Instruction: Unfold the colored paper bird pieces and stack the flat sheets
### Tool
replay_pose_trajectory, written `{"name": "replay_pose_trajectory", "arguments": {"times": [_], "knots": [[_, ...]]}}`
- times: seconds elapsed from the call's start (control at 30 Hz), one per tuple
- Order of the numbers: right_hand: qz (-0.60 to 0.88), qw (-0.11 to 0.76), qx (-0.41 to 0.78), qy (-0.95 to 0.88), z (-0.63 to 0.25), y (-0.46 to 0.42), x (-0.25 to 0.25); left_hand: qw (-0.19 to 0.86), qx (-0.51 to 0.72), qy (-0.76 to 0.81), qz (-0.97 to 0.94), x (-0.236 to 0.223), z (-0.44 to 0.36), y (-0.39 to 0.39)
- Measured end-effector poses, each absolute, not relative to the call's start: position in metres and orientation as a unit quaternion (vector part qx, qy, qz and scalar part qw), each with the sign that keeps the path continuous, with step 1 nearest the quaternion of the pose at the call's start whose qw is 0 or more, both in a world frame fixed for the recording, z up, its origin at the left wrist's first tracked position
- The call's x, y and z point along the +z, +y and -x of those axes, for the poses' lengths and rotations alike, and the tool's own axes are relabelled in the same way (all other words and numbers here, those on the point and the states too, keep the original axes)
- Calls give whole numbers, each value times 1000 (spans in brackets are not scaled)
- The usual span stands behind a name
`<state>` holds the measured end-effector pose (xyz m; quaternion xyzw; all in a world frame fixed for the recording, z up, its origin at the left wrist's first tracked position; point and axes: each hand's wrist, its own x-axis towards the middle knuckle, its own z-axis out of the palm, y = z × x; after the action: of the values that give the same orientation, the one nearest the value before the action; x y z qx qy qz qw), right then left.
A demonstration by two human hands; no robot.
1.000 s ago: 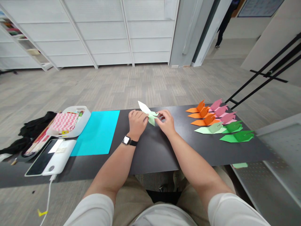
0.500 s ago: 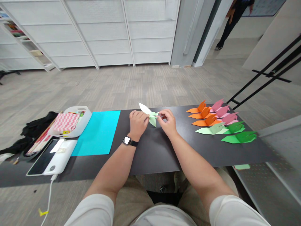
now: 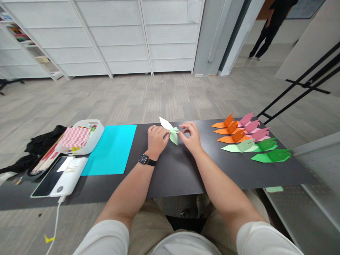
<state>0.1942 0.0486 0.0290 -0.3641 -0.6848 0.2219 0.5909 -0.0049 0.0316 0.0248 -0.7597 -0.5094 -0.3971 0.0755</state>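
Fingers (image 3: 164,132) of the left hand (image 3: 157,142): pinched on the left part of the held bird (image 3: 174,136), pale green folded paper, wings spread. Right hand (image 3: 191,137): thumb and forefinger curled close together at the bird's right end; whether they touch it, cannot tell.

Listed by place from the held bird, largest first:

Floor (image 3: 132,95), grey, patterned: beyond and below.
Cabinets (image 3: 117,33), white, slatted: far beyond.
Table (image 3: 175,173), dark: beneath; the bird is above its far half.
Person (image 3: 269,30), dark clothing, standing: far beyond, to the right.
Blue sheet (image 3: 113,150), flat: left.
Basket (image 3: 97,140), white: farther left, beside the sheet.
Black cloth (image 3: 44,141), crumpled: farthest left.
Pink packet (image 3: 74,137), zigzag pattern: left, in the basket.
Phone (image 3: 47,182), screen dark: left and nearer the wearer.
White device (image 3: 69,177), cable (image 3: 57,216) attached: same quarter, touching the phone.
Orange birds (image 3: 232,134), three: right.
Pink birds (image 3: 252,126), three: right, past the orange.
Light green bird (image 3: 240,146), one: right, slightly nearer the wearer.
Green birds (image 3: 273,156), two: farthest right, nearer the wearer.
Watch (image 3: 143,159), black strap: lower left, on the left wrist.
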Motion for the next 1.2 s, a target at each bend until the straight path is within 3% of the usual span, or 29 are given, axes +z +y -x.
{"name": "replay_pose_trajectory", "arguments": {"times": [0.37,0.8,1.0,1.2], "knots": [[361,532,199,-740,-202,55,27,-43,-413,-486,769,22,0,28],[398,453,284,-745,-201,59,20,-200,-561,-482,642,14,0,32],[415,516,337,-670,-201,59,20,-262,-523,-458,669,14,0,32],[365,509,466,-625,-194,56,22,-348,-586,-436,588,8,-5,35]]}}
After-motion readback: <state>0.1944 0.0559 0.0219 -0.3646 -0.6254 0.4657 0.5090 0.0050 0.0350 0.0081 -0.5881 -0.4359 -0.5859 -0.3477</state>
